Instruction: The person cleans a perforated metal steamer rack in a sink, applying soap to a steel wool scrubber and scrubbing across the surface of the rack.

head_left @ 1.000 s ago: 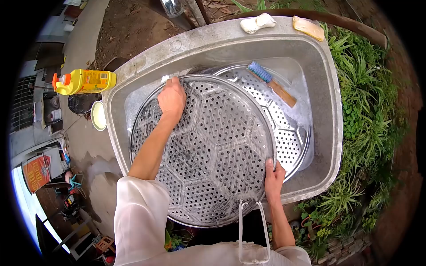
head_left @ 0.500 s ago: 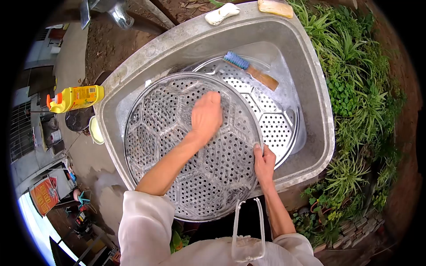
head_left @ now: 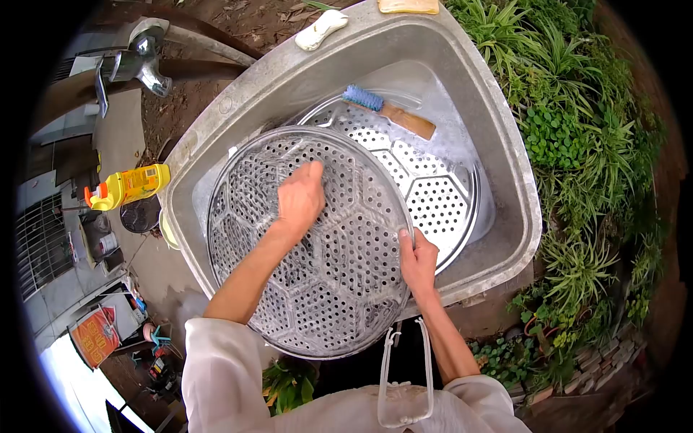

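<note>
A round perforated metal steamer tray point(head_left: 364, 249), wet and smeared with suds, leans over the near-left part of a stone sink point(head_left: 498, 270). On its upper middle rests my left hand point(head_left: 301, 196), closed with the knuckles up; whatever it holds is hidden beneath it. My right hand point(head_left: 420, 263) grips the tray's right rim, thumb on top. Behind and partly under this tray, a second, shinier perforated tray point(head_left: 437, 206) lies in the sink. A scrubbing brush point(head_left: 408, 123) with blue bristles and a wooden handle lies across that second tray.
A white bar, perhaps soap point(head_left: 321, 29), and a yellowish block point(head_left: 408, 6) sit on the sink's far ledge. A yellow bottle point(head_left: 133, 186) stands at its left edge. A metal faucet point(head_left: 144, 65) juts in at upper left. Green plants point(head_left: 570, 173) grow along the right side.
My left hand has moved left and slightly nearer across the tray's surface, still closed. My right hand keeps its hold on the rim. The whole view has shifted and turned a little.
</note>
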Demonstrator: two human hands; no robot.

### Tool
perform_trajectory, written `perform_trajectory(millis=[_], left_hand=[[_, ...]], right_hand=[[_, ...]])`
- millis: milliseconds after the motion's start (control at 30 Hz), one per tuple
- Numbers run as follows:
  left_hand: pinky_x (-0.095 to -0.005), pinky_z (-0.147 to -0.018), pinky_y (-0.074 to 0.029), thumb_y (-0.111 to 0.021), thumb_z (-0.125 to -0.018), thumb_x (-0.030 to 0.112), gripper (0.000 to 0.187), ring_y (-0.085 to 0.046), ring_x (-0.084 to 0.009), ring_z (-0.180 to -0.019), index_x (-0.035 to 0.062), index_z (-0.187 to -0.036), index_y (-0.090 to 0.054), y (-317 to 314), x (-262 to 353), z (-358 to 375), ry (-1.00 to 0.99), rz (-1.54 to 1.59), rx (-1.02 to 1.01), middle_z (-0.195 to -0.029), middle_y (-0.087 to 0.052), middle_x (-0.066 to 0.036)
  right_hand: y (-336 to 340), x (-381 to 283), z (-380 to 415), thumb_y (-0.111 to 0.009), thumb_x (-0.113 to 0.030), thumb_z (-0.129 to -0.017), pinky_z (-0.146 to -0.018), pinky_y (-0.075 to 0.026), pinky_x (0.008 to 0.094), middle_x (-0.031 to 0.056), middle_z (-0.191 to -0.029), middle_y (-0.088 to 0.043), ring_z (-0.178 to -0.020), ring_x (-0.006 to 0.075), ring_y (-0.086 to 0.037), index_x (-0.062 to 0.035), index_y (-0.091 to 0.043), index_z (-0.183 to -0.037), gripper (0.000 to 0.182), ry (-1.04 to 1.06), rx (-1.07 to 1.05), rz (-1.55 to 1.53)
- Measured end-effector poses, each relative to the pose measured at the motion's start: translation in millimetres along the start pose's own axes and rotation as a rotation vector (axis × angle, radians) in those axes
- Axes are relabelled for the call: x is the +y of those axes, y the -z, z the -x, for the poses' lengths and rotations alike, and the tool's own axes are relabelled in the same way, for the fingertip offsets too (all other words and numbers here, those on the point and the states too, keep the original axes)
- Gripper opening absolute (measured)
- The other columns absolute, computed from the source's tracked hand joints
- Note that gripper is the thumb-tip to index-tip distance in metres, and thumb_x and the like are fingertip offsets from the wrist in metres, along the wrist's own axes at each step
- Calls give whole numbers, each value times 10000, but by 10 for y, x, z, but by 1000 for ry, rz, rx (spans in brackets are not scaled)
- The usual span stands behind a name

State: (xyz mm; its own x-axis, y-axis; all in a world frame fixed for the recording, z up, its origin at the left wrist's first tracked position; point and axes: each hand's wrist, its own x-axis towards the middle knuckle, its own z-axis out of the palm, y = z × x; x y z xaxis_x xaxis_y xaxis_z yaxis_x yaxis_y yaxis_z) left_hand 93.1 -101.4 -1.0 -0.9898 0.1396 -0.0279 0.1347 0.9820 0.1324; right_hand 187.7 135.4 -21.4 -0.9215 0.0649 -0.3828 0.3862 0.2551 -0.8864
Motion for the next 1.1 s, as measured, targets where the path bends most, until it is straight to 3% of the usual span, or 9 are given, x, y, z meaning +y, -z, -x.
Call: perform_trajectory(millis=[100,300,367,433,633,667,800,900,1100], left_hand=[[-479,-628,-512,-518,-802,23,89,-618,-389,-723,39,-882,-481,-86,-217,-386,294,-124,12,-814,-599,-186],[-452,-620,-524,-548,-791,48,91,-616,-358,-702,51,-851,-479,29,167,168,-72,35,-99,-798,-571,-145],[-481,-578,-517,-542,-823,48,98,-634,-379,-701,17,-896,-485,-36,-364,-267,293,-122,-48,-840,-619,-199],[-464,-605,-522,-549,-817,41,99,-634,-368,-723,18,-898,-498,-7,-335,-368,303,-173,-56,-846,-615,-199],[-445,-635,-500,-561,-769,20,103,-596,-357,-718,35,-845,-493,106,560,213,-147,133,-127,-807,-574,-163],[-451,-628,-493,-564,-758,15,112,-589,-350,-713,39,-840,-491,45,481,49,-144,134,-50,-801,-567,-153],[-442,-713,-466,-585,-741,8,164,-583,-324,-832,56,-888,-532,-25,442,-334,96,7,100,-897,-581,-138],[-380,-813,-398,-582,-735,-1,258,-531,-251,-982,76,-982,-590,155,667,427,-173,84,61,-1092,-571,-79],[-382,-656,-486,-589,-721,22,172,-583,-262,-818,86,-880,-568,131,657,-47,-209,-67,-94,-848,-545,-77]], right_hand=[[-4,29,-1,-532,-222,-982,-419,-275,292,-10,-490,-365,-483,50,-319,15,-565,-764,324,49,35,53],[-1,63,2,-532,-216,-976,-413,-280,296,23,-486,-371,-467,60,-318,36,-631,-895,283,34,22,33],[-14,85,6,-528,-212,-976,-414,-277,293,12,-484,-370,-468,56,-317,33,-639,-902,279,50,19,64],[8,113,-21,-528,-209,-975,-415,-279,293,15,-481,-371,-464,59,-321,35,-641,-910,276,72,32,66],[-26,50,-9,-525,-207,-976,-414,-304,314,64,-469,-397,-435,88,-358,46,-634,-947,277,67,32,73],[-8,-4,-17,-543,-193,-957,-431,-349,411,180,-487,-454,-403,319,-447,22,-519,-739,307,67,29,82],[4,-6,-10,-545,-189,-954,-434,-351,419,189,-488,-459,-406,333,-456,30,-532,-756,296,71,20,72],[-1,-16,-8,-546,-181,-951,-438,-358,423,194,-499,-471,-416,341,-474,31,-543,-768,280,68,24,56],[-4,16,-5,-544,-181,-949,-454,-365,451,217,-527,-492,-462,391,-504,26,-552,-787,264,97,32,53]])
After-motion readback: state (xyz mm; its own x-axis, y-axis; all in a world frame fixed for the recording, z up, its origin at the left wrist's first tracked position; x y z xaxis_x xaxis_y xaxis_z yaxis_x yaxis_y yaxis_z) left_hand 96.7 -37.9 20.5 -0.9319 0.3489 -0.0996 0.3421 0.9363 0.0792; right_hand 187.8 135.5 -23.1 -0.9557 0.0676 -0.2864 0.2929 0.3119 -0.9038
